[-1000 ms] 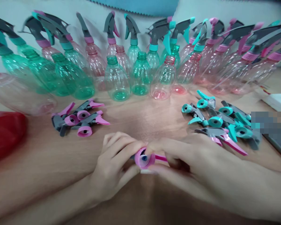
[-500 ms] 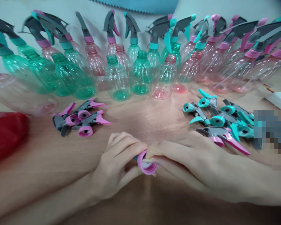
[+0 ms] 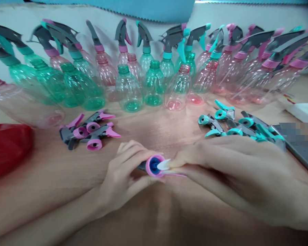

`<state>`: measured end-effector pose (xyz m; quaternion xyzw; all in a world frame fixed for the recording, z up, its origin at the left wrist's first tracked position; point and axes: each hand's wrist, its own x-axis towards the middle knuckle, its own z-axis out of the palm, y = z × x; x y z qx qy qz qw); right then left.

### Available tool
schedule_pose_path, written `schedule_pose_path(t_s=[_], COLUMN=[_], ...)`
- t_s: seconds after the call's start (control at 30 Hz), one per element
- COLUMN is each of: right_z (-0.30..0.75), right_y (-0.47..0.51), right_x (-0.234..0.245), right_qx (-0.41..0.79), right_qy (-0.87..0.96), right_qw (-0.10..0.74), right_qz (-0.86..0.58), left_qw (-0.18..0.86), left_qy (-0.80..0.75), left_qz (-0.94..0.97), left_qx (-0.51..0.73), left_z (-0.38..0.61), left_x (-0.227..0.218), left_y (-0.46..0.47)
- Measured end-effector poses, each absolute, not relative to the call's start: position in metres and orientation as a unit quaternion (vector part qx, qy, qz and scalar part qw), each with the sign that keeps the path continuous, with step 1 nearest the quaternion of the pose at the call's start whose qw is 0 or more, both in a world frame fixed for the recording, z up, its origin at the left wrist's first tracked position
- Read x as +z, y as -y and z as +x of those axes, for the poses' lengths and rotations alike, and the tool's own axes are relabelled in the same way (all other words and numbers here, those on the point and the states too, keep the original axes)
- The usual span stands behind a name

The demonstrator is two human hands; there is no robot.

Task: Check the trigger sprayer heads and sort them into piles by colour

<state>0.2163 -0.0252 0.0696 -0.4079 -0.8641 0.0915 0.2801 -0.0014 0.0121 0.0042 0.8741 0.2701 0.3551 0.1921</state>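
My left hand point(image 3: 125, 174) is closed around a grey and pink spray trigger head point(image 3: 149, 167), holding its pink collar with the opening turned toward me. Dark blue shows inside the collar. Between thumb and forefinger, my right hand point(image 3: 220, 174) pinches a small white disc point(image 3: 164, 164), which looks like a washer. The disc is tilted at the right side of the collar's opening; whether it touches the inside I cannot tell. Part of a pink trigger lever sticks out below my right fingertips.
Pink-collared spray heads point(image 3: 93, 144) lie left, turquoise ones point(image 3: 220, 114) right. Behind stand open bottles point(image 3: 154, 83) and bottles with spray heads fitted point(image 3: 146, 51). A pink bottle point(image 3: 28, 106) leans at far left above a red bag point(image 3: 9, 147). A dark flat device point(image 3: 303, 153) lies right.
The white disc, earlier within the pink collar, is now out at its right edge in my right fingers. The collar has shifted slightly up and left, uncovering its blue inside.
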Motion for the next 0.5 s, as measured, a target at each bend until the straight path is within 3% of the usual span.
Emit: schedule_pose_path(t_s=[0.3,0.37,0.5], right_z=[0.206,0.205,0.208], right_y=[0.016,0.016,0.017], right_x=[0.046,0.044,0.049], right_qx=[0.040,0.103,0.360], right_qy=[0.891,0.878,0.804], right_qw=[0.319,0.333,0.287], right_qz=[-0.321,-0.327,-0.375], left_qw=[0.210,0.208,0.201], left_qy=[-0.280,-0.281,-0.276], left_qz=[0.863,0.863,0.868], left_qx=[0.364,0.365,0.360], left_z=[0.002,0.002,0.002], left_x=[0.007,0.007,0.007], left_y=[-0.010,-0.010,-0.010])
